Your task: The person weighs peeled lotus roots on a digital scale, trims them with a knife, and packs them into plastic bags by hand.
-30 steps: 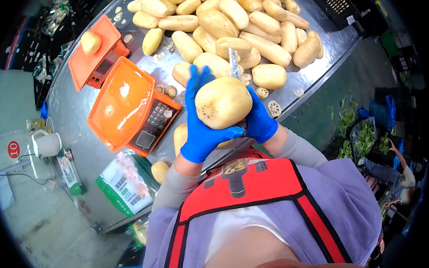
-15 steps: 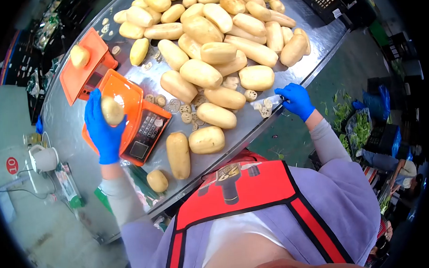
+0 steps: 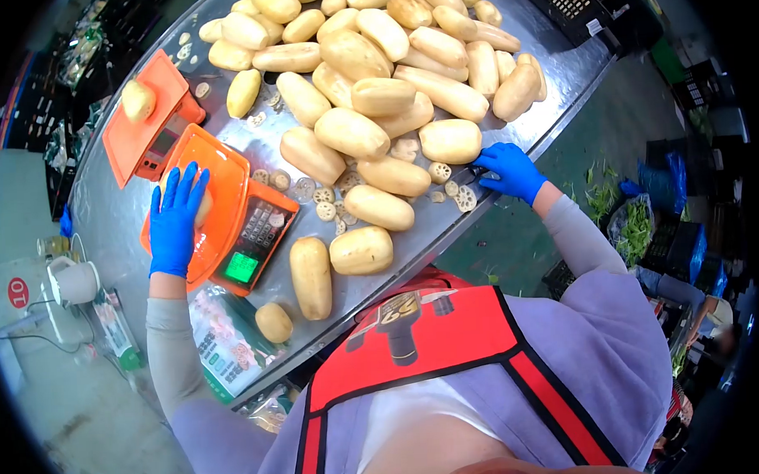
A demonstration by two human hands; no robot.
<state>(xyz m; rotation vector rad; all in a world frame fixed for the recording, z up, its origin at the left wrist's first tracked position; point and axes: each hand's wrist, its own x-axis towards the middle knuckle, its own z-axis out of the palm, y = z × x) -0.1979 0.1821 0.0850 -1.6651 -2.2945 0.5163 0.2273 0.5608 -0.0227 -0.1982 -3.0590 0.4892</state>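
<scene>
My left hand [image 3: 175,223], in a blue glove, lies over a piece of lotus root [image 3: 203,210] on the orange pan of a scale [image 3: 218,171]. Its fingers are stretched out and spread, partly hiding the piece. The scale's display [image 3: 241,268] glows green. At the table's near edge my right hand [image 3: 511,174], also gloved in blue, has its fingers around the dark handle of a knife [image 3: 470,174]; the blade is hard to make out. Cut lotus slices [image 3: 465,199] lie beside it. A whole lotus root [image 3: 450,141] rests just past the fingertips.
A big heap of peeled lotus roots [image 3: 356,54] covers the far part of the metal table [image 3: 562,84]. A second orange scale [image 3: 145,120] bears one piece. A printed plastic bag [image 3: 228,338] lies at the near left edge, and a black crate [image 3: 568,9] stands far right.
My left hand has lowered the lotus piece onto the pan and spread its fingers. The scale's display has lit up green. My right hand has moved slightly left with the knife, onto the table edge.
</scene>
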